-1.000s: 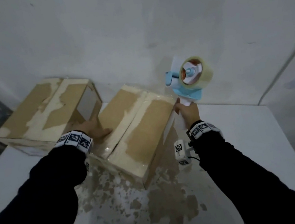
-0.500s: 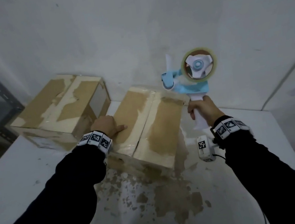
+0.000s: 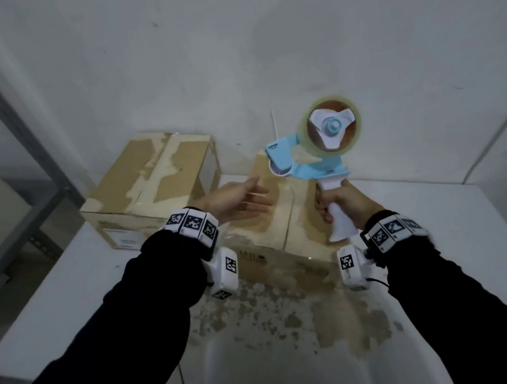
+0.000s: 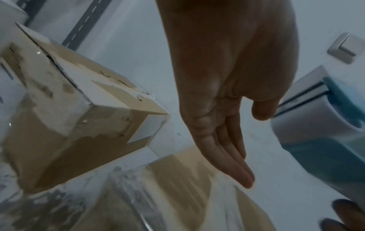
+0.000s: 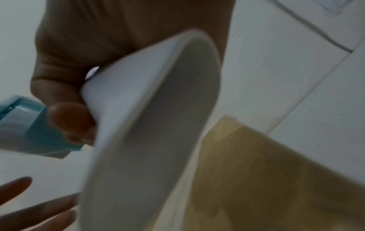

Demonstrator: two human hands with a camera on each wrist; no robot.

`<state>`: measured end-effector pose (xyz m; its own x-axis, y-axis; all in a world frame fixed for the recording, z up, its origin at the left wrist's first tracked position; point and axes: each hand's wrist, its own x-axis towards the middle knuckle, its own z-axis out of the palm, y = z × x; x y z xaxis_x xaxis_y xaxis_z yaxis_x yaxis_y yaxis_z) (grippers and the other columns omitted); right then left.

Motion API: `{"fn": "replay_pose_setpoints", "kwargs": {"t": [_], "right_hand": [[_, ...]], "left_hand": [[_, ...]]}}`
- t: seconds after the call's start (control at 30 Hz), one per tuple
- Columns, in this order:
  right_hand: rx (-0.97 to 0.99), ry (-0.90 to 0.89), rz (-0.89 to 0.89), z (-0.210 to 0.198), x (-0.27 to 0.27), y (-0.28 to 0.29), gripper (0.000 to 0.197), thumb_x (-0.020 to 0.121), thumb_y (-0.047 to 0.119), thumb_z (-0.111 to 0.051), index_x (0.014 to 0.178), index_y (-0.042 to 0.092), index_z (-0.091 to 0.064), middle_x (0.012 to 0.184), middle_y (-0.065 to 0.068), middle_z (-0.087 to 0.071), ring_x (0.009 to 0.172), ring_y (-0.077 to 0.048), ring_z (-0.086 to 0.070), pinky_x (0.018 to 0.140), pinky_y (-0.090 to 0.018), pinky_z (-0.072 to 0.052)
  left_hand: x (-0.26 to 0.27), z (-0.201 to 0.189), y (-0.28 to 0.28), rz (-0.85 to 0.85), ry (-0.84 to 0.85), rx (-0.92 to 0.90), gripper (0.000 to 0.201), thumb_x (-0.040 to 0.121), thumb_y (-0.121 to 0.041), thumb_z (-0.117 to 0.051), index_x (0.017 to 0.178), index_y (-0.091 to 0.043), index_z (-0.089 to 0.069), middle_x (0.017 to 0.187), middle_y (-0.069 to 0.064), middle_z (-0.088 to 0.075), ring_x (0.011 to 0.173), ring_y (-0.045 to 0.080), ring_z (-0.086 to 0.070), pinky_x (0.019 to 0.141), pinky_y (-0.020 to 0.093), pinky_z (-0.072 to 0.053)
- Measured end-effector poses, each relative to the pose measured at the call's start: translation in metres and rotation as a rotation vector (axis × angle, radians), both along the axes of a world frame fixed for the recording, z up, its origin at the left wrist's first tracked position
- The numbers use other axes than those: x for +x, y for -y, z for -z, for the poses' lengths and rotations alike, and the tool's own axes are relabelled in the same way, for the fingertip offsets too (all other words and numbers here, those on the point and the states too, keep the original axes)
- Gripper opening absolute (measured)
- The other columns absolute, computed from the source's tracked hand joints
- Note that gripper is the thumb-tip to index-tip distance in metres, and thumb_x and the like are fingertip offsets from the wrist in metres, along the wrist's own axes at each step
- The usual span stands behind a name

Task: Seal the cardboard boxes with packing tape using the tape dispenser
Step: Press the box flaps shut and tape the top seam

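Note:
Two worn cardboard boxes sit on the white table [image 3: 446, 229]. The near box [image 3: 287, 232] lies between my hands, and the far box [image 3: 152, 176] stands behind it to the left. My right hand [image 3: 341, 202] grips the white handle of the blue tape dispenser [image 3: 306, 158], raised above the near box with its roll of clear tape [image 3: 331, 127] at upper right. My left hand [image 3: 240, 198] hovers above the near box with its fingers [image 4: 233, 157] straight, empty, reaching toward the dispenser's front end [image 4: 316, 128]. In the right wrist view the handle [image 5: 150, 125] fills the middle.
A grey metal shelf post [image 3: 6, 112] and shelf stand at the left edge. The white wall rises close behind the boxes. The table top in front of the near box is scuffed with brown patches [image 3: 296, 322].
My right hand has lifted the dispenser off the table and swung it over the near box. My left hand has come off the box top and reaches toward the dispenser.

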<state>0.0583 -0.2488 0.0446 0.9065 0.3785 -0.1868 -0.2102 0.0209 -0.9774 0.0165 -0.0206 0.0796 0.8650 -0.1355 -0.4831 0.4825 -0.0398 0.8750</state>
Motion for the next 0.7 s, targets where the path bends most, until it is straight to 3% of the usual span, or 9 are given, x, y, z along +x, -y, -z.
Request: {"fn": "replay_pose_setpoints", "kwargs": {"t": [0.07, 0.13, 0.23, 0.33, 0.47, 0.57, 0.7], "right_hand": [[-0.014, 0.033, -0.006, -0.003, -0.009, -0.013, 0.011, 0.054, -0.004, -0.051, 0.050, 0.005, -0.046, 0.049, -0.012, -0.042, 0.036, -0.020, -0.038, 0.039, -0.021, -0.033], [-0.028, 0.082, -0.019, -0.005, -0.016, -0.026, 0.012, 0.053, -0.004, -0.051, 0.049, 0.006, -0.047, 0.048, -0.013, -0.042, 0.037, -0.021, -0.038, 0.040, -0.022, -0.034], [-0.053, 0.124, -0.009, -0.007, -0.024, -0.041, 0.015, 0.052, -0.004, -0.051, 0.045, 0.009, -0.051, 0.044, -0.013, -0.043, 0.037, -0.022, -0.038, 0.041, -0.025, -0.034], [-0.082, 0.163, 0.000, -0.009, -0.029, -0.050, 0.017, 0.052, -0.004, -0.052, 0.043, 0.010, -0.052, 0.042, -0.014, -0.044, 0.037, -0.022, -0.038, 0.043, -0.026, -0.034], [-0.137, 0.178, 0.020, -0.011, -0.036, -0.053, 0.018, 0.052, -0.002, -0.052, 0.041, 0.012, -0.051, 0.041, -0.012, -0.045, 0.037, -0.023, -0.038, 0.043, -0.025, -0.034], [-0.176, 0.189, 0.036, -0.011, -0.040, -0.050, 0.017, 0.053, -0.002, -0.051, 0.040, 0.010, -0.050, 0.039, -0.011, -0.045, 0.036, -0.022, -0.037, 0.042, -0.024, -0.035], [-0.309, 0.186, 0.045, -0.014, -0.045, -0.040, 0.016, 0.059, -0.007, -0.053, 0.052, 0.007, -0.054, 0.045, -0.013, -0.046, 0.041, -0.022, -0.038, 0.044, -0.027, -0.035]], "left_hand": [[-0.007, 0.001, 0.001, 0.078, -0.077, -0.126, 0.045, 0.100, -0.044, -0.031, 0.123, -0.010, -0.049, 0.120, 0.016, -0.063, 0.102, 0.025, -0.064, 0.086, 0.027, -0.051], [-0.012, 0.003, 0.001, 0.101, -0.118, -0.261, 0.035, 0.101, -0.039, -0.030, 0.120, -0.013, -0.045, 0.122, 0.019, -0.062, 0.104, 0.028, -0.063, 0.090, 0.028, -0.048], [-0.018, 0.005, 0.000, 0.029, -0.096, -0.421, 0.025, 0.100, -0.025, -0.035, 0.105, -0.012, -0.056, 0.094, 0.013, -0.073, 0.084, 0.020, -0.071, 0.075, 0.023, -0.056], [-0.019, 0.009, -0.007, -0.119, -0.031, -0.478, 0.020, 0.098, -0.012, -0.039, 0.094, -0.009, -0.057, 0.070, 0.007, -0.072, 0.062, 0.014, -0.071, 0.059, 0.019, -0.056], [-0.017, 0.014, -0.024, -0.164, 0.007, -0.451, 0.017, 0.095, -0.002, -0.042, 0.094, -0.004, -0.059, 0.071, 0.005, -0.065, 0.057, 0.009, -0.068, 0.056, 0.015, -0.054], [-0.017, 0.014, -0.036, -0.125, -0.003, -0.379, 0.015, 0.095, -0.001, -0.045, 0.096, -0.002, -0.060, 0.063, 0.002, -0.069, 0.057, 0.006, -0.067, 0.055, 0.013, -0.055], [-0.013, 0.018, -0.044, -0.110, 0.027, -0.077, 0.009, 0.088, 0.001, -0.056, 0.090, -0.001, -0.065, 0.053, -0.001, -0.066, 0.047, 0.003, -0.059, 0.047, 0.010, -0.049]]}}
